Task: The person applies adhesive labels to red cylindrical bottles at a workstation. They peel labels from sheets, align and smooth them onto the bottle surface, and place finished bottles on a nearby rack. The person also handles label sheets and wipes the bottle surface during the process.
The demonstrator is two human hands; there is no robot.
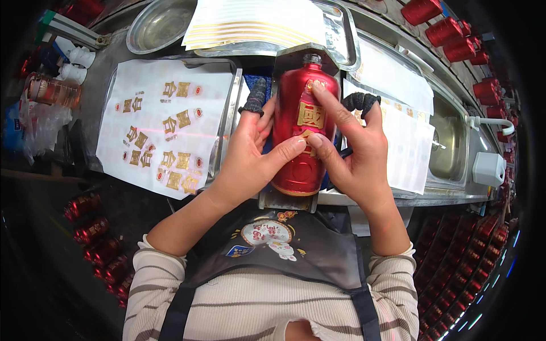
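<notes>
A glossy red bottle (290, 162) lies in a metal holder (282, 68), its neck pointing away from me. Gold character decals (310, 115) run down its front. My left hand (253, 150) is closed along the bottle's left side, its thumb pressing the lower decal. From the right, my right hand (355, 145) grips the bottle; its index fingertip rests on the upper decal and its thumb meets my left thumb at the lower one. Black wraps cover a finger on each hand. Part of the lower decal is hidden under my thumbs.
A tray on the left carries a white sheet with gold decals (170, 122). More white sheets (401, 153) lie to the right, beside a sink (449, 153) with a faucet. Stacked papers (250, 23) and a metal bowl (162, 25) are behind. Red bottles (472, 267) stand in rows at right.
</notes>
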